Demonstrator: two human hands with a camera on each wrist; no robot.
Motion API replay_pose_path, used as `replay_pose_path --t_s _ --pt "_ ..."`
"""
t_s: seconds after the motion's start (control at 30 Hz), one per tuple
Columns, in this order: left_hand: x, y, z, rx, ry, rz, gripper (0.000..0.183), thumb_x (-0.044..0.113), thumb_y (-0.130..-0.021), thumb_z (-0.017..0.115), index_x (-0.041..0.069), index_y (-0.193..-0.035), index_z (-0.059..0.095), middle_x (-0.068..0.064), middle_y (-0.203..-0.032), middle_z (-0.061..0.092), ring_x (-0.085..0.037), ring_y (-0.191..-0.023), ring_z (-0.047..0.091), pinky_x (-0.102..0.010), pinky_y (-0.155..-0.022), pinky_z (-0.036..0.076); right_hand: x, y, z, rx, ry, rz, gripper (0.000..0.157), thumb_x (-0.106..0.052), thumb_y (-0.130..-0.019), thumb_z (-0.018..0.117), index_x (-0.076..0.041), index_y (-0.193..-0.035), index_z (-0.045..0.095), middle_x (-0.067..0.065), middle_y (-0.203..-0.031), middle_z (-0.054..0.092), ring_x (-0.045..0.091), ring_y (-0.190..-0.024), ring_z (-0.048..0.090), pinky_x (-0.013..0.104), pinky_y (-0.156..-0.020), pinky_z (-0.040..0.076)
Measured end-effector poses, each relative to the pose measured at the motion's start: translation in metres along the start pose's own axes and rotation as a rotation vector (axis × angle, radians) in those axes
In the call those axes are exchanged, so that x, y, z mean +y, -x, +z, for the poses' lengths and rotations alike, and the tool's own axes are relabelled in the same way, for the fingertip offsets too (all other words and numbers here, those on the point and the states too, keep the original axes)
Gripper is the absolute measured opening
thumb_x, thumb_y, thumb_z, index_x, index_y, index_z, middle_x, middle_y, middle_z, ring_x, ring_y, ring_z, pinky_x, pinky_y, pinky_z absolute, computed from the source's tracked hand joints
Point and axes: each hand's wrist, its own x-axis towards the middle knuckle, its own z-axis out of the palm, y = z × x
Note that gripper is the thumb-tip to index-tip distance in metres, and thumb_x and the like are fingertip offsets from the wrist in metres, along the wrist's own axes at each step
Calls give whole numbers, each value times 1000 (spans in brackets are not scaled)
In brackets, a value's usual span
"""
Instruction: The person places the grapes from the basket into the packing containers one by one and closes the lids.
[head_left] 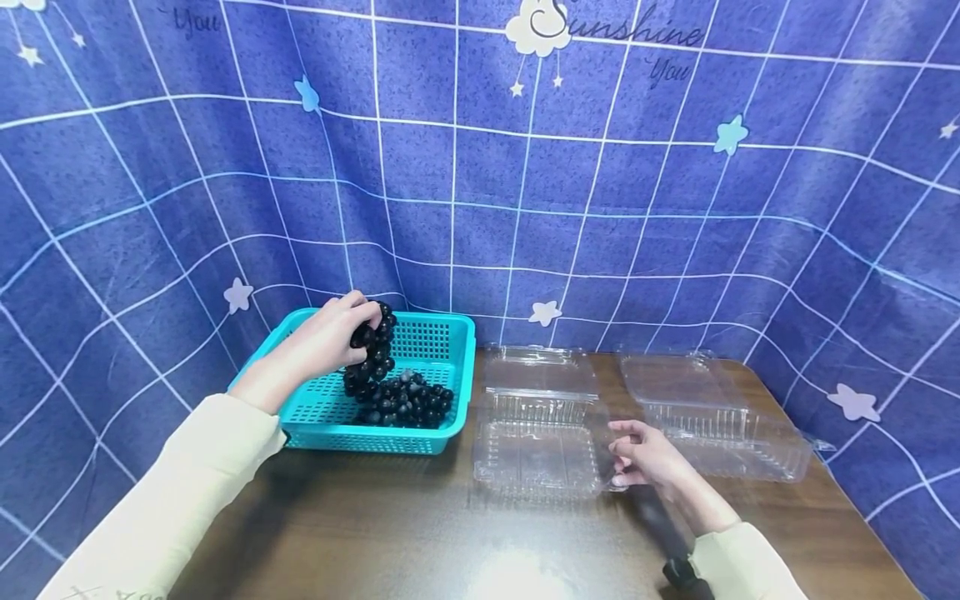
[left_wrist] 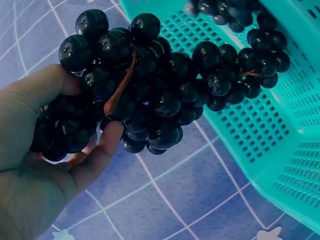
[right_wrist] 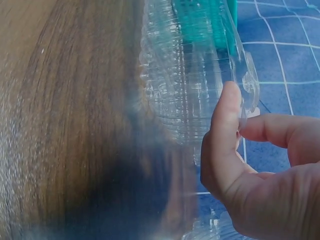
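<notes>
A bunch of black grapes (head_left: 372, 354) hangs from my left hand (head_left: 330, 337), whose fingers grip it over the turquoise basket (head_left: 457, 425). In the left wrist view a brown stem (left_wrist: 120, 85) shows among the held grapes (left_wrist: 165, 102). More dark grapes (head_left: 408, 400) lie in the basket below. To the right, an opened clear plastic container (head_left: 536, 458) rests on the table with its lid (head_left: 542, 371) folded back. My right hand (head_left: 648, 458) pinches the container's right edge between thumb and fingers, seen close up in the right wrist view beside the clear wall (right_wrist: 190, 95).
A second opened clear container (head_left: 738, 437) sits farther right, near the edge of the wooden table (head_left: 360, 525). Behind everything hangs a blue gridded cloth (head_left: 487, 233) with stars and clouds, and it also runs along both sides.
</notes>
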Motion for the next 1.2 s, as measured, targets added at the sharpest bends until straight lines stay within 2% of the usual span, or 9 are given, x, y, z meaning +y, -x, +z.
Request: replay_pose_path --t_s 0.27,0.43,0.83,1.2 --pt "13 -5 -10 -21 5 -4 32 3 -74 73 13 -93 49 -6 -98 47 -29 -82 43 -38 -67 38 0 0 -2 -60 -76 28 59 3 -86 49 11 -138 22 6 -88 53 9 -66 52 25 -61 52" --pt "18 -7 -18 -14 19 19 32 3 -74 72 12 -94 49 -7 -100 48 -29 -81 43 -39 -68 38 1 -1 -3 -82 -113 21 61 3 -85 50 13 -137 20 5 -87 53 7 -66 52 23 -61 52" --pt "34 -15 -38 40 25 79 31 1 -74 71 11 -95 50 -7 -100 48 -29 -80 43 -39 -68 38 -1 -1 -1 -68 -89 6 61 3 -85 52 13 -136 21 6 -92 54 7 -67 53 23 -62 53" --pt "48 -25 -49 79 62 80 30 2 -76 70 13 -95 50 -4 -102 46 -28 -85 43 -40 -72 39 -2 -1 0 -47 -92 35 60 4 -85 49 12 -137 22 8 -92 54 7 -65 53 22 -61 53"
